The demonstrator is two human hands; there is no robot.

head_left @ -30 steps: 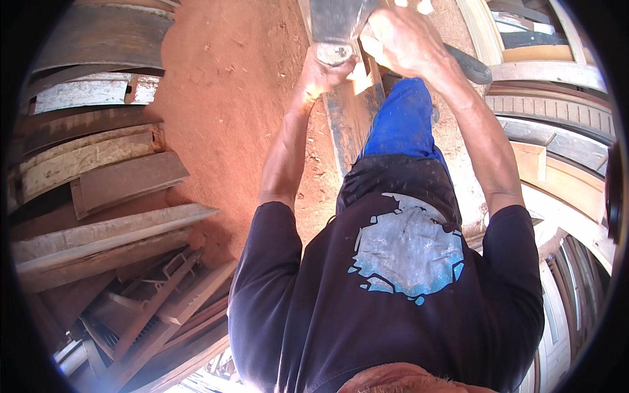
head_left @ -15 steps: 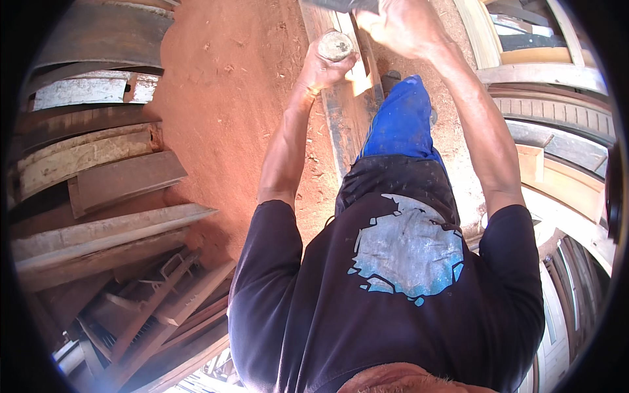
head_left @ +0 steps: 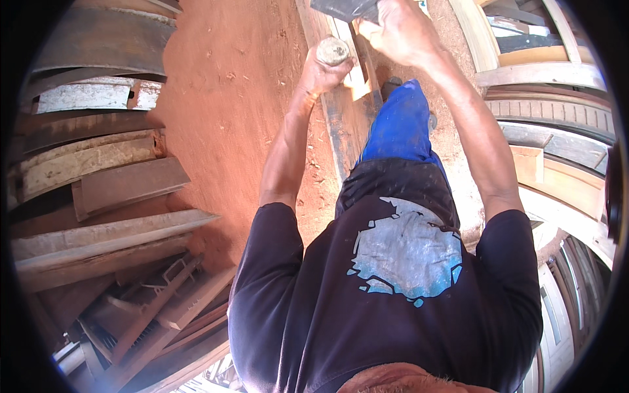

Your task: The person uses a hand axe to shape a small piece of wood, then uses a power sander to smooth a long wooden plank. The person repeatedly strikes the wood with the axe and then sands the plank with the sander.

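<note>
My left hand (head_left: 321, 74) is wrapped round an upright tool handle, whose pale, worn round end (head_left: 332, 51) faces up. Its lower part is hidden by the fist, so the blade or tip cannot be seen. Just to the right and above, my right hand (head_left: 405, 33) grips a tool with a broad, dark grey head (head_left: 344, 6), cut off by the top edge of the view. That head hangs beyond the handle end, apart from it. Beneath both hands runs a long wooden beam (head_left: 345, 124), with a bright, freshly cut patch beside my left fist.
Reddish, dusty ground (head_left: 229, 98) lies left of the beam. Stacked old boards (head_left: 98, 173) line the left side, and curved-looking planks and frames (head_left: 557, 108) the right. My leg in blue trousers (head_left: 396, 128) is right beside the beam.
The dark-headed tool and my right hand have come slightly nearer, so more of the head shows. My left hand still holds the handle, almost in the same place.
</note>
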